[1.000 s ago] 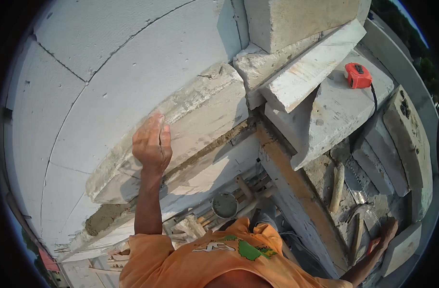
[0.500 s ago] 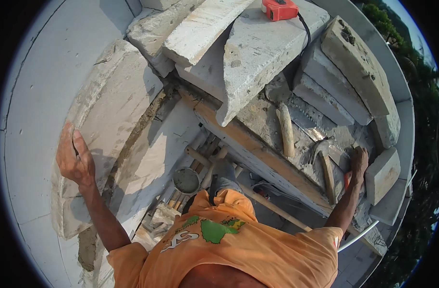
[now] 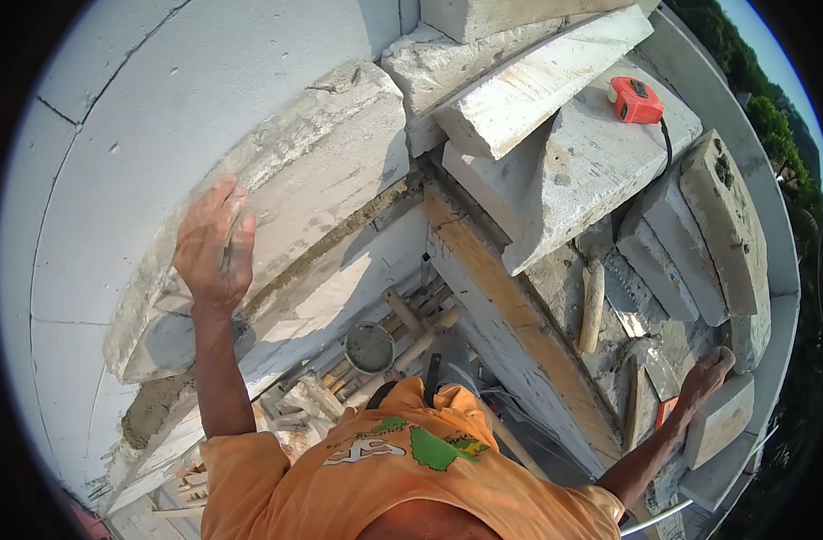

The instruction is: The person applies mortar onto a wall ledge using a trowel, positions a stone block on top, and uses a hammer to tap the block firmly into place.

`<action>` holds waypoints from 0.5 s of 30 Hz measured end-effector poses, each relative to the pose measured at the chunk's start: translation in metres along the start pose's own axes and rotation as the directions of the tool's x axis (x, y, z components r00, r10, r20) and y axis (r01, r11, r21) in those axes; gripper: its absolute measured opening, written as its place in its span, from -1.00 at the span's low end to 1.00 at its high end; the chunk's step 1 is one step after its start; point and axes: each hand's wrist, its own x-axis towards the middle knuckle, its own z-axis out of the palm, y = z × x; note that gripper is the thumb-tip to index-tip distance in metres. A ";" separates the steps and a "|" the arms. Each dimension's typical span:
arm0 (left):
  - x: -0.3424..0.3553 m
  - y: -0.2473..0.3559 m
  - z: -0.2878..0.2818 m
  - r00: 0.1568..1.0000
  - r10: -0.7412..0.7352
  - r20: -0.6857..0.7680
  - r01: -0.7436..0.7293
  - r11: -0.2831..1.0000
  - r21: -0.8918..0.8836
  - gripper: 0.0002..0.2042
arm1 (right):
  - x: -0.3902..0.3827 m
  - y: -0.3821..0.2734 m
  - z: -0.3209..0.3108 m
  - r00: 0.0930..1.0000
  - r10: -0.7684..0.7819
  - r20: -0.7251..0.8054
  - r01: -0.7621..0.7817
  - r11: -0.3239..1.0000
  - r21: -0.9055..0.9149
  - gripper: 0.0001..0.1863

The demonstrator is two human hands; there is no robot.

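My left hand (image 3: 213,243) presses with outstretched fingers on a long pale masonry block (image 3: 317,180), which sits along the left wall on a line of grey mortar (image 3: 155,409). My right hand (image 3: 707,373) is at the far right ledge, beside a small pale block (image 3: 722,423); its fingers are bunched and what lies under them is hidden. Nearest to it are a handsaw (image 3: 659,371) with an orange handle and a hammer (image 3: 644,349) with a wooden handle. Another wooden-handled tool (image 3: 592,306) lies further left on that ledge.
Loose blocks (image 3: 542,85) are piled at the far corner, a red tape measure (image 3: 637,101) on top. More blocks (image 3: 682,238) lean at the right. Below, between the walls, are a round bucket of grey mix (image 3: 369,347), poles (image 3: 402,310) and rubble (image 3: 308,405).
The view has shifted, so the blocks and tools sit further right and mostly lower. My left hand has slid along the long block. My right hand stays by the tools on the ledge.
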 end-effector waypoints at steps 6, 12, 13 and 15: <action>0.003 0.000 -0.016 0.977 0.064 0.203 -0.068 0.998 0.015 -0.66 | -0.155 -0.268 0.026 0.839 -0.534 0.105 0.041 0.254 0.966 -0.76; 0.005 -0.006 -0.027 0.974 0.099 0.204 -0.083 0.993 -0.085 -0.58 | -0.226 -0.457 0.039 0.657 -0.735 0.171 -0.357 -0.103 0.929 -0.91; 0.000 -0.007 -0.027 0.976 0.090 0.197 -0.067 0.991 -0.118 -0.60 | -0.234 -0.475 0.039 0.639 -0.748 0.178 -0.415 -0.141 0.899 -0.92; -0.004 -0.009 -0.031 0.979 0.067 0.191 -0.040 0.990 -0.139 -0.62 | -0.244 -0.495 0.036 0.610 -0.771 0.182 -0.481 -0.177 0.859 -0.92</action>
